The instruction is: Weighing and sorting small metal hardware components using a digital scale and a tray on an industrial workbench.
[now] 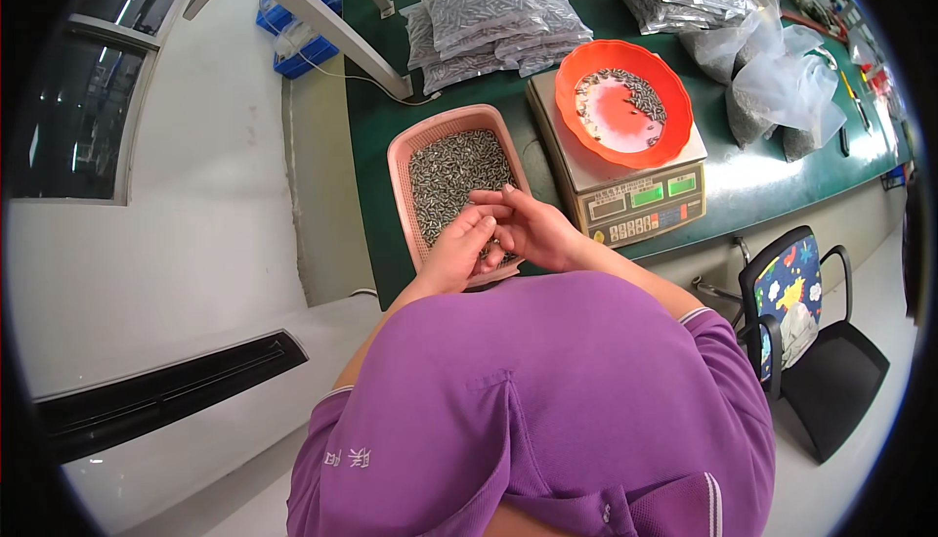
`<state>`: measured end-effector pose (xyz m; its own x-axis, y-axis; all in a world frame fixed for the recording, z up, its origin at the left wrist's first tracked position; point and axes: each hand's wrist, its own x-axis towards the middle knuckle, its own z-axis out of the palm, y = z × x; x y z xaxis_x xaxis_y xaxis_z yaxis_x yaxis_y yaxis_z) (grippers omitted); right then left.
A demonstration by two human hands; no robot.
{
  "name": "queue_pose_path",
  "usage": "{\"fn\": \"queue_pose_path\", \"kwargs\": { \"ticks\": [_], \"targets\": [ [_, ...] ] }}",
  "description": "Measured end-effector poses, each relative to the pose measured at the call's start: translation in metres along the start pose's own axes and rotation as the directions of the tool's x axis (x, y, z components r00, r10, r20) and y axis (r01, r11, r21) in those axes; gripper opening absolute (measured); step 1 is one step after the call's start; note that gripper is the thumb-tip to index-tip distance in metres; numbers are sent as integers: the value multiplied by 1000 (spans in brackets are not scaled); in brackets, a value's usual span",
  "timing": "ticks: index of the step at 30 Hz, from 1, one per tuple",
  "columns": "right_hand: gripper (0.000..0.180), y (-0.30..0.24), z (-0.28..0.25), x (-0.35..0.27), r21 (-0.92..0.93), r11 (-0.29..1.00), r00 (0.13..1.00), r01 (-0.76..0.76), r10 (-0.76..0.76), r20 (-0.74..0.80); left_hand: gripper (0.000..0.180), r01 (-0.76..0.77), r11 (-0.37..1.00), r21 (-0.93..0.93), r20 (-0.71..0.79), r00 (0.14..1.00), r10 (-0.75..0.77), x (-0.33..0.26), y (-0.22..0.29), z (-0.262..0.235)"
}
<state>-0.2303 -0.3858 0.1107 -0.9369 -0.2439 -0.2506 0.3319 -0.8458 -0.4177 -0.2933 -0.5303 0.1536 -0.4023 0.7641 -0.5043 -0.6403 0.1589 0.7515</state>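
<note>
We've got our left hand and right hand together over the near end of a pink rectangular plastic basket, fingers partly curled; whether either grips anything, we can't tell. It's sitting at the green-topped table's near left corner, small silvery metal pieces inside, and rightward along the near edge we see a scalloped red plastic bowl on a boxy beige scale.

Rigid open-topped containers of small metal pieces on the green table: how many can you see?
2: the pink basket, partly covered by the left hand and the right hand, and the red bowl on the scale to its right. Others may be hidden.
</note>
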Motion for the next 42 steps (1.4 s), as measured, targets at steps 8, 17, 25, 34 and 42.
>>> {"fn": "queue_pose_path", "kwargs": {
  "ticks": [8,17,25,34,42],
  "targets": [
    [50,6,0,2,206,979,994,-2,24,-105,43,-65,997,39,0,998,65,2,1,0],
    [34,-44,-7,-12,-240,943,925,230,-288,-246,34,-45,978,-205,0,999,46,2,9,-5],
    [31,-124,-33,-39,-963,-255,442,-86,-876,193,24,-4,977,-212,-31,1000,-3,-1,8,-10],
    [47,-9,5,-6,-84,992,994,94,-98,-44,24,-15,997,-78,30,999,18,6,3,-2],
    [47,1,16,-1,220,975,986,28,9,-164,28,-84,996,9,-66,994,84,2,5,5]
  ]
}}
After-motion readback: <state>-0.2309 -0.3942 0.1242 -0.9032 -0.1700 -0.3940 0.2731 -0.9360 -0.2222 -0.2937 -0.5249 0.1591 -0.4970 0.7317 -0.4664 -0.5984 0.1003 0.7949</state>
